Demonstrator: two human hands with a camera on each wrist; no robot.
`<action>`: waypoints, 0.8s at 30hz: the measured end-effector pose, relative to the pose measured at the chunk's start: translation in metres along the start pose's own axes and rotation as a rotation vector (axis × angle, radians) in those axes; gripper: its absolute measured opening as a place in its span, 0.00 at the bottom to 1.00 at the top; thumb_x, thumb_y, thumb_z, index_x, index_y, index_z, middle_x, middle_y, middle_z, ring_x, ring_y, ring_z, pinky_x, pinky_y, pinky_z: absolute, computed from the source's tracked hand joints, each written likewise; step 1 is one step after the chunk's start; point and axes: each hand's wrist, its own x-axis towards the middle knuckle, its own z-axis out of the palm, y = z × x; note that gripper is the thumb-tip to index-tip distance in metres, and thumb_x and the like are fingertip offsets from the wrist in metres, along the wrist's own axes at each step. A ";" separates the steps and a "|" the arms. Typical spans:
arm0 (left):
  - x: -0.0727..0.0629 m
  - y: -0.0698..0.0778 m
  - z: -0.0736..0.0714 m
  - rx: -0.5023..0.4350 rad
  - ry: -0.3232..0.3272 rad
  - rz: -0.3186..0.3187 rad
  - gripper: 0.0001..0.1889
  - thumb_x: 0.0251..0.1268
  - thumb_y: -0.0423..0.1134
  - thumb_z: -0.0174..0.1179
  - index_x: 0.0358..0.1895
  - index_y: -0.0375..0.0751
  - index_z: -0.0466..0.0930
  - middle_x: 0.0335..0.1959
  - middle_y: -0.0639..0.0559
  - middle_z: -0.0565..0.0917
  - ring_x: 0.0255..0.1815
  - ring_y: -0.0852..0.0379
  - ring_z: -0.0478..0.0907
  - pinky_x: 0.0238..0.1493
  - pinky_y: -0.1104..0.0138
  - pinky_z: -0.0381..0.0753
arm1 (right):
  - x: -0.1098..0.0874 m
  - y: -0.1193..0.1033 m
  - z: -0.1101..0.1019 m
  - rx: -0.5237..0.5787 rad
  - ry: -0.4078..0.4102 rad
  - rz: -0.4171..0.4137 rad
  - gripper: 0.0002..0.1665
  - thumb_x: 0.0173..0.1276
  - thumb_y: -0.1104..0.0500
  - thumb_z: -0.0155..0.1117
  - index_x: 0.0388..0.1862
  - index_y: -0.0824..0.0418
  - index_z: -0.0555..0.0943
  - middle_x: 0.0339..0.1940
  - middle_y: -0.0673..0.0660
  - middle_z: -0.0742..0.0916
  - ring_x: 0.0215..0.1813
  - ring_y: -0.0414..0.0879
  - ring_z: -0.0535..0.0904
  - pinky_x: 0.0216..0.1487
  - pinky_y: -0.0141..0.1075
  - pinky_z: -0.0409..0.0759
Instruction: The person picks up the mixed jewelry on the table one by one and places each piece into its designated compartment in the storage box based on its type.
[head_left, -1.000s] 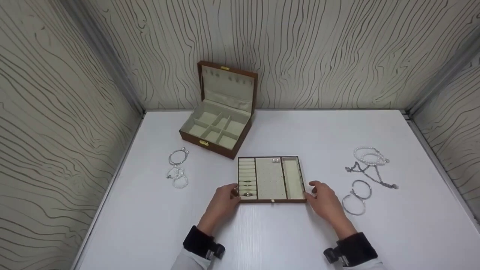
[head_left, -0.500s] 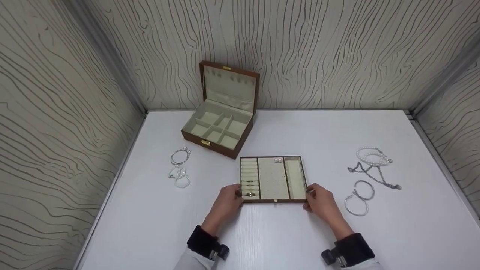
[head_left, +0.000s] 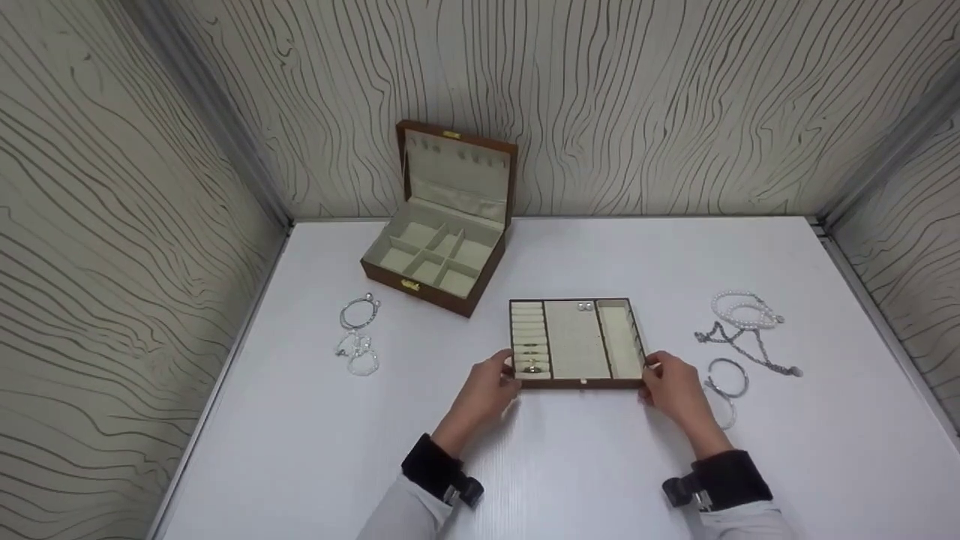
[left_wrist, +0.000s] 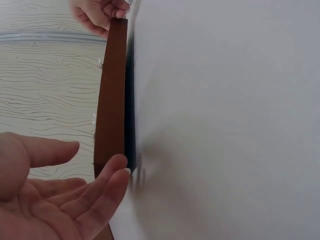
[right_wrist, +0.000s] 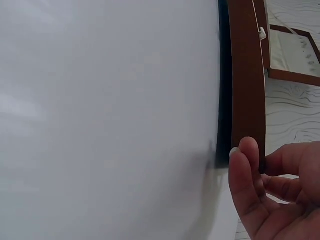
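In the head view a shallow brown jewelry tray [head_left: 576,341] stands a little off the white table, carried between both hands. My left hand [head_left: 484,386] holds its left front corner; in the left wrist view the fingers [left_wrist: 102,200] reach under the edge and the thumb lies above. My right hand [head_left: 675,386] grips the right front corner, and in the right wrist view fingers [right_wrist: 245,175] and thumb pinch it. Cream ring rolls with several rings [head_left: 532,366] fill the tray's left part. Pearl-like earrings [head_left: 585,307] sit in the middle panel; the right compartment holds nothing visible.
A brown jewelry box [head_left: 427,292] with its lid up and divided cream compartments stands at the back left. Bracelets [head_left: 358,311] and a clear bead bracelet [head_left: 364,364] lie left. On the right lie pearl strands [head_left: 742,309], a silver chain [head_left: 742,349] and bangles [head_left: 727,379].
The right hand has closed on the tray's right corner. Both hands have raised the tray off the table and moved it to the right. The jewelry box has stayed put.
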 end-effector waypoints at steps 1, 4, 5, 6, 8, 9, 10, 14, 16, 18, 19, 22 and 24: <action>0.003 0.002 0.002 -0.015 -0.007 -0.002 0.28 0.67 0.30 0.58 0.69 0.30 0.65 0.49 0.40 0.82 0.46 0.52 0.81 0.46 0.61 0.80 | 0.003 0.002 -0.004 -0.012 0.006 -0.005 0.16 0.71 0.67 0.51 0.52 0.77 0.74 0.31 0.61 0.83 0.26 0.45 0.81 0.26 0.35 0.80; 0.013 0.006 0.008 -0.103 -0.028 -0.006 0.28 0.66 0.30 0.58 0.69 0.30 0.65 0.51 0.37 0.81 0.46 0.50 0.82 0.43 0.62 0.82 | 0.010 0.009 -0.015 -0.015 0.002 0.001 0.17 0.71 0.67 0.50 0.53 0.78 0.73 0.32 0.63 0.84 0.26 0.46 0.82 0.27 0.35 0.80; 0.016 0.008 0.010 -0.138 -0.036 -0.013 0.28 0.66 0.30 0.58 0.69 0.30 0.65 0.52 0.37 0.81 0.47 0.50 0.82 0.42 0.63 0.83 | 0.012 0.011 -0.018 -0.014 -0.002 0.009 0.17 0.72 0.67 0.50 0.54 0.78 0.73 0.33 0.64 0.84 0.27 0.46 0.82 0.28 0.35 0.80; 0.020 0.010 0.012 -0.170 -0.046 -0.021 0.28 0.66 0.31 0.58 0.69 0.30 0.65 0.52 0.36 0.81 0.47 0.50 0.82 0.41 0.63 0.83 | 0.014 0.014 -0.021 -0.014 -0.005 0.018 0.18 0.72 0.66 0.49 0.54 0.78 0.73 0.35 0.65 0.84 0.28 0.46 0.82 0.28 0.35 0.80; 0.028 0.014 0.016 -0.227 -0.062 -0.042 0.28 0.66 0.30 0.58 0.69 0.29 0.65 0.53 0.35 0.80 0.47 0.49 0.82 0.38 0.63 0.84 | 0.020 0.018 -0.028 -0.009 -0.018 0.038 0.19 0.73 0.66 0.49 0.56 0.79 0.71 0.37 0.67 0.83 0.29 0.47 0.82 0.29 0.35 0.81; 0.032 0.017 0.018 -0.240 -0.071 -0.054 0.28 0.66 0.31 0.59 0.69 0.29 0.65 0.53 0.36 0.80 0.47 0.50 0.82 0.38 0.63 0.84 | 0.022 0.019 -0.031 -0.013 -0.020 0.045 0.19 0.74 0.66 0.48 0.57 0.79 0.71 0.37 0.68 0.83 0.30 0.47 0.82 0.30 0.35 0.81; 0.035 0.020 0.020 -0.246 -0.078 -0.063 0.27 0.67 0.31 0.59 0.69 0.30 0.66 0.53 0.36 0.80 0.48 0.50 0.82 0.38 0.63 0.84 | 0.025 0.021 -0.034 -0.026 -0.020 0.047 0.19 0.74 0.66 0.48 0.57 0.79 0.71 0.37 0.68 0.83 0.30 0.47 0.82 0.30 0.35 0.80; 0.049 0.031 0.031 -0.209 -0.100 -0.061 0.24 0.68 0.35 0.60 0.65 0.33 0.72 0.54 0.42 0.81 0.53 0.50 0.80 0.46 0.61 0.82 | 0.034 0.030 -0.045 -0.056 -0.002 0.054 0.20 0.74 0.65 0.47 0.57 0.80 0.70 0.34 0.67 0.84 0.29 0.47 0.83 0.29 0.35 0.79; 0.054 0.035 0.038 -0.163 -0.109 -0.055 0.22 0.69 0.38 0.61 0.63 0.37 0.75 0.54 0.46 0.82 0.55 0.52 0.78 0.51 0.62 0.79 | 0.037 0.034 -0.048 -0.053 0.005 0.057 0.21 0.75 0.65 0.46 0.58 0.80 0.69 0.34 0.67 0.84 0.28 0.47 0.83 0.29 0.35 0.79; 0.058 0.039 0.043 -0.125 -0.114 -0.055 0.22 0.69 0.41 0.61 0.63 0.40 0.76 0.55 0.49 0.82 0.57 0.53 0.77 0.56 0.62 0.76 | 0.040 0.037 -0.051 -0.035 0.011 0.060 0.21 0.75 0.65 0.45 0.59 0.81 0.68 0.37 0.69 0.83 0.29 0.47 0.84 0.29 0.34 0.80; 0.059 0.040 0.046 -0.109 -0.113 -0.060 0.22 0.69 0.42 0.62 0.64 0.41 0.75 0.55 0.50 0.81 0.58 0.54 0.76 0.58 0.62 0.74 | 0.041 0.038 -0.053 -0.028 0.012 0.064 0.22 0.75 0.65 0.45 0.60 0.81 0.68 0.38 0.70 0.83 0.30 0.48 0.84 0.29 0.35 0.80; 0.063 0.044 0.051 -0.089 -0.115 -0.080 0.26 0.69 0.44 0.62 0.67 0.41 0.72 0.58 0.49 0.80 0.59 0.54 0.75 0.59 0.62 0.74 | 0.045 0.040 -0.056 -0.008 0.019 0.085 0.23 0.76 0.65 0.44 0.62 0.81 0.66 0.41 0.72 0.82 0.31 0.48 0.84 0.28 0.36 0.80; 0.065 0.046 0.053 -0.093 -0.113 -0.082 0.27 0.69 0.44 0.61 0.69 0.40 0.70 0.59 0.48 0.79 0.59 0.54 0.75 0.59 0.62 0.74 | 0.048 0.040 -0.058 -0.003 0.024 0.105 0.23 0.76 0.65 0.44 0.63 0.81 0.66 0.42 0.72 0.82 0.31 0.48 0.83 0.28 0.36 0.79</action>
